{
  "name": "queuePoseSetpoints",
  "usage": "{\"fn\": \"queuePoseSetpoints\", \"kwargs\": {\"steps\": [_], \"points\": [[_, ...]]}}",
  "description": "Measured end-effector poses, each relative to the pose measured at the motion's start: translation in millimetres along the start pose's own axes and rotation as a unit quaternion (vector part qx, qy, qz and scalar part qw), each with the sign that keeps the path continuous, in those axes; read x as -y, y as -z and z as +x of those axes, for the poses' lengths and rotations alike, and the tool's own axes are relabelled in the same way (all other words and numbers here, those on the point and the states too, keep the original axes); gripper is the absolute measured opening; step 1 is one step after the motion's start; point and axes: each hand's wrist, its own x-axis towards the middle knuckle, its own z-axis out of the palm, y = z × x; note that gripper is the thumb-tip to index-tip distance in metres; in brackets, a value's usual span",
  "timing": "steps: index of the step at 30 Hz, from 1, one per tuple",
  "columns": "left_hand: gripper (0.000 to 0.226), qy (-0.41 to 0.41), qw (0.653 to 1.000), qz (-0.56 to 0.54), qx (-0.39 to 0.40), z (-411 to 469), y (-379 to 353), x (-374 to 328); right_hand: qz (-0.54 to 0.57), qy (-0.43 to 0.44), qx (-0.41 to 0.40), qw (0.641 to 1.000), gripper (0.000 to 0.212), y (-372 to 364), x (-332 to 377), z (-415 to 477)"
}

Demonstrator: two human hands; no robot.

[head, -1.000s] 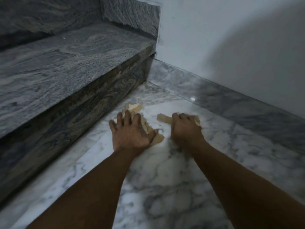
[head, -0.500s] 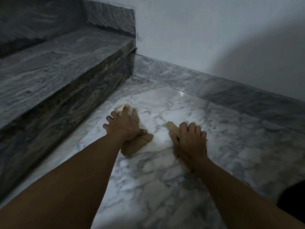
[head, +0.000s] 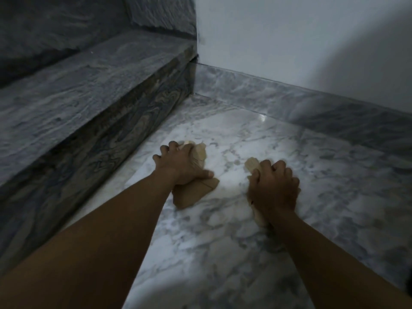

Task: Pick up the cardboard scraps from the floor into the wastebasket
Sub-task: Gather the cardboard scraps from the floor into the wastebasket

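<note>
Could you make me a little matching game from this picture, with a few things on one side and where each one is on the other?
Things:
1. left hand
2. right hand
3. dark grey veined stone step
4. plain white wall

Places:
A. beyond the marble floor, above the skirting
B. on the tan cardboard scraps nearest the step
C. along the left side
D. on the pale cardboard scrap further right

Pairs: 1-B, 2-D, 3-C, 4-A

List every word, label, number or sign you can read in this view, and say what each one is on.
None: no readable text shows anywhere in this view.
The cardboard scraps under the left hand at and under the right hand at show plain brown faces, no print.
The marble floor, the grey stone step and the white wall carry only veining or bare paint.
</note>
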Motion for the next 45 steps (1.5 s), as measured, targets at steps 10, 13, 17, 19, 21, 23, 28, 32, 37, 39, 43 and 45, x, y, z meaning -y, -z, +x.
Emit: {"fn": "queuePoseSetpoints", "kwargs": {"steps": [10, 13, 17, 19, 21, 23, 28, 32, 37, 39, 43, 45], "points": [[0.125, 0.112, 0.983, -0.140, -0.028, -32.8, -8.0, -3.8, -0.022, 0.044, 0.074, 0.996, 0.039, 30.8, -0.6, -37.3], [0.123, 0.143, 0.981, -0.130, -0.028, -39.0, -8.6, -9.7, -0.020, 0.017, 0.114, 0.993, 0.042, 46.7, -2.7, -61.7], [0.117, 0.097, 0.987, -0.126, -0.033, -57.4, -13.4, -13.1, -0.005, 0.013, 0.121, 0.993, 0.044, 59.9, -10.7, -88.6], [0.112, 0.056, 0.989, -0.138, -0.018, -71.1, -15.3, -11.9, -0.004, -0.002, 0.149, 0.989, 0.051, 72.3, -15.3, -97.6], [0.100, 0.031, 0.990, -0.139, -0.002, -87.9, -22.0, -9.6, -0.003, -0.008, 0.180, 0.984, 0.052, 83.7, -22.5, -106.0], [0.082, 0.013, 0.991, -0.133, 0.008, -105.2, -29.4, -7.1, -0.009, 0.003, 0.189, 0.982, 0.050, 97.9, -28.6, -113.1], [0.063, -0.036, 0.990, -0.139, -0.001, -138.5, -6.0, -9.6, 0.005, 0.007, 0.191, 0.982, 0.034, 142.9, -40.1, -113.2], [0.067, -0.064, 0.986, -0.151, -0.023, -158.0, 55.8, -33.3, 0.006, 0.020, 0.173, 0.985, 0.028, 203.6, -37.4, -93.6], [0.055, -0.084, 0.972, -0.202, -0.085, -185.3, 147.0, -91.2, 0.041, 0.018, 0.071, 0.996, 0.026, 318.3, -41.9, -51.3], [0.057, -0.098, 0.974, -0.183, -0.086, -197.1, 168.2, -115.7, 0.033, 0.012, 0.032, 0.999, 0.026, 362.4, -53.5, -38.5], [0.064, -0.098, 0.990, -0.092, -0.040, -203.7, 155.5, -139.6, 0.027, -0.006, -0.015, 1.000, 0.027, 415.6, -90.1, -21.2], [0.061, -0.098, 0.992, -0.074, 0.001, -203.3, 117.7, -146.3, 0.024, -0.028, -0.032, 0.999, 0.029, 425.9, -107.9, -15.8]]}}
